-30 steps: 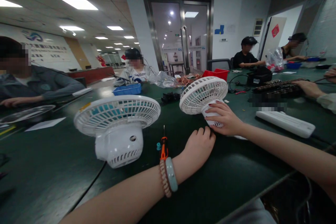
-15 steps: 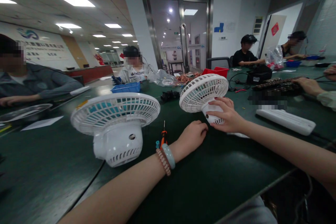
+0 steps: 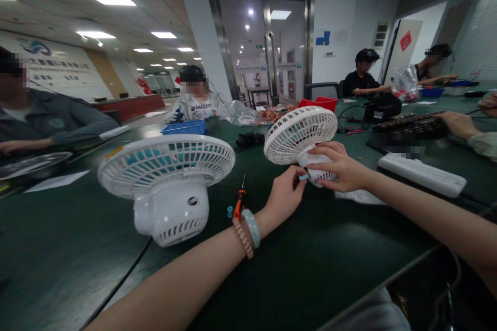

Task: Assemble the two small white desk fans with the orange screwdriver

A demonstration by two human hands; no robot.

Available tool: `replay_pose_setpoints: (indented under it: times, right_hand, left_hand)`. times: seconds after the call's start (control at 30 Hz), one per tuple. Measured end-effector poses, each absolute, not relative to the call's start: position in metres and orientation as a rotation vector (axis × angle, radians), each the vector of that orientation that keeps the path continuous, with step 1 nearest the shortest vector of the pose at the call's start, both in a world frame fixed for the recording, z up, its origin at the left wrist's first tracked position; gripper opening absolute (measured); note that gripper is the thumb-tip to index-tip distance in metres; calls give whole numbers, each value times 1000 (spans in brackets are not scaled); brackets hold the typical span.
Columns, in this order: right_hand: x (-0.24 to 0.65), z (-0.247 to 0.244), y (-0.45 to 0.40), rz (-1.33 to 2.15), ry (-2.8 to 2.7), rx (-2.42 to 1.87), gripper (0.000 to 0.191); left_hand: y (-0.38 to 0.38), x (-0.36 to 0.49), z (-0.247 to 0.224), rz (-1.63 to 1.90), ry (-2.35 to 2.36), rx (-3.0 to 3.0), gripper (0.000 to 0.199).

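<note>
My right hand (image 3: pixel 344 168) is wrapped round the rounded white motor housing of a small fan (image 3: pixel 301 134), whose grille tilts up and to the left. Beside that housing, my left hand (image 3: pixel 287 191) pinches a small light-blue plastic piece (image 3: pixel 303 177) between thumb and fingers, its tip at the housing's left side; I cannot tell whether it goes into a hole there. A second white fan (image 3: pixel 180 212) with blue blades rests on the table at left, a round hole in its housing. An orange-and-black screwdriver (image 3: pixel 239 201) lies by my left wrist, with a small teal piece (image 3: pixel 230 211) next to it.
The green table (image 3: pixel 248 289) carries a white power strip (image 3: pixel 421 173) at right, a blue tray (image 3: pixel 184 127), a red bin (image 3: pixel 318 103) and copper-coloured wire (image 3: pixel 274 114) farther back. A black cable (image 3: pixel 120 284) runs from the left fan. Several people sit around the table.
My left hand has risen to the fan housing, and the light-blue piece now shows in its fingers. My right hand still holds the fan. The view has shifted slightly.
</note>
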State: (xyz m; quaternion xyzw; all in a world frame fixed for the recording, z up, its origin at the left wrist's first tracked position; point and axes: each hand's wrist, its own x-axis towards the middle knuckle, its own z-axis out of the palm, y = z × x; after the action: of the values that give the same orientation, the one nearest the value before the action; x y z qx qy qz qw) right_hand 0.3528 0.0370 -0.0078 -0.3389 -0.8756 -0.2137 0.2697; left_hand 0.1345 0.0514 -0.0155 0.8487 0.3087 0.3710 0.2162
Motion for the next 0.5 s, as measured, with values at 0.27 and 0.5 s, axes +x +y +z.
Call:
replay_pose_setpoints:
  times: [0.27,0.5]
  right_hand:
    - [350,-9,36,-633,-2333,-894,38]
    - [351,-11,35,-748,-2285,-883,37]
  left_hand:
    - [55,135,-18,1092,844,2311,16]
    - [57,135,-19,928,819,2512,15]
